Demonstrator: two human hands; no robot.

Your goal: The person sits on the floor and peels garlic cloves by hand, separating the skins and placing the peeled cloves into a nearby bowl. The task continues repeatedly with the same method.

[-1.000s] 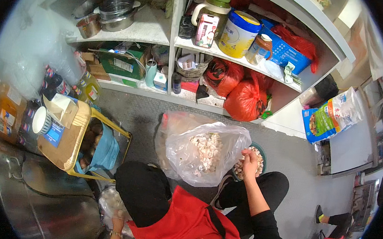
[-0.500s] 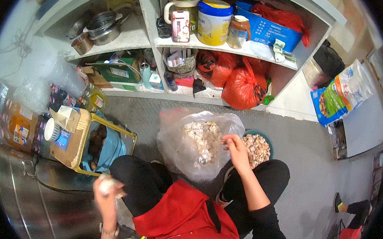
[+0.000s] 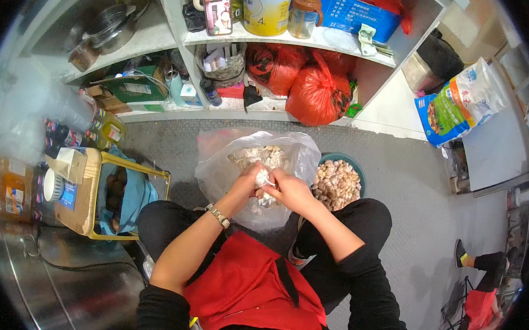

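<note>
Over the open clear plastic bag (image 3: 215, 164), both hands meet at a white garlic bulb (image 3: 262, 176). My left hand (image 3: 246, 187) is closed around the bulb from the left side. From the right, my right hand (image 3: 291, 190) pinches the bulb's edge with thumb and fingers, partly hiding it. Papery garlic skins (image 3: 271, 155) fill the bag beneath. Just right of the bag stands a round green basin (image 3: 363, 179) heaped with separated garlic cloves (image 3: 336, 185), and neither hand touches it.
At left, a yellow-framed stool (image 3: 92, 193) bears a paper cup (image 3: 53, 185), with a blue bag (image 3: 139, 202) hanging inside its frame. White shelving (image 3: 158, 111) with red bags (image 3: 319, 95) stands ahead. Another person's leg (image 3: 485, 261) shows at far right.
My left hand has come from the lower left, beside the stool, to the bag with the garlic bulb. My right hand has moved left onto the bulb. The view has shifted.
</note>
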